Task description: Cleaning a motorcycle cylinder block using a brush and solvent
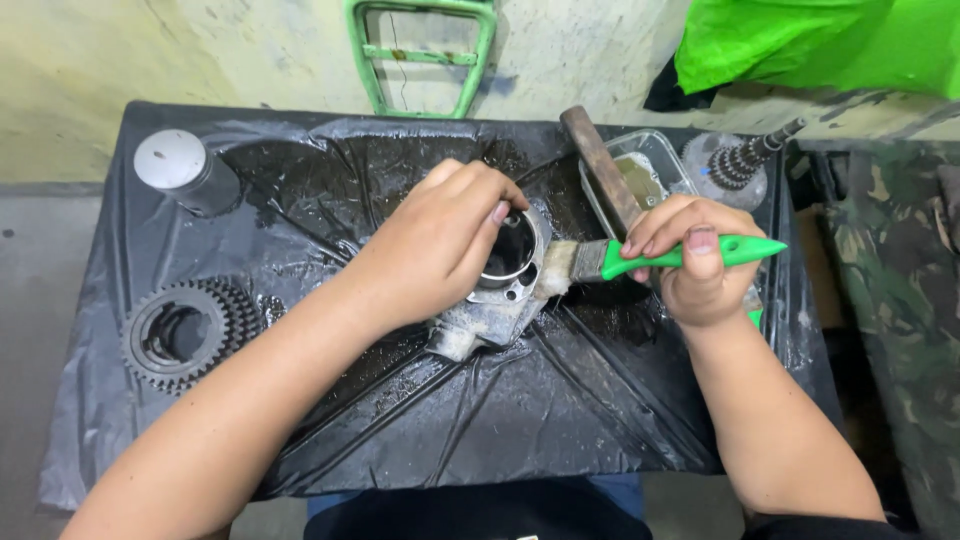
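Cylinder (500,290) at worktop (500,440) centre, clasped from above by left hand (430,250). Brush (650,258) held in right hand (695,265), grip closed on handle, bristles touching cylinder's right side. Gear (185,330) well left of cylinder.

You work under even, fairly bright light from above. It glares in white streaks off the wet black plastic sheet (480,400) over the desk and off the grey cylinder's cap (168,157). Soft shadows sit under your forearms. The centre is sharp; your near arms soften slightly. Straight edges bow near the corners, and the green cloth (820,40) looks oversaturated.
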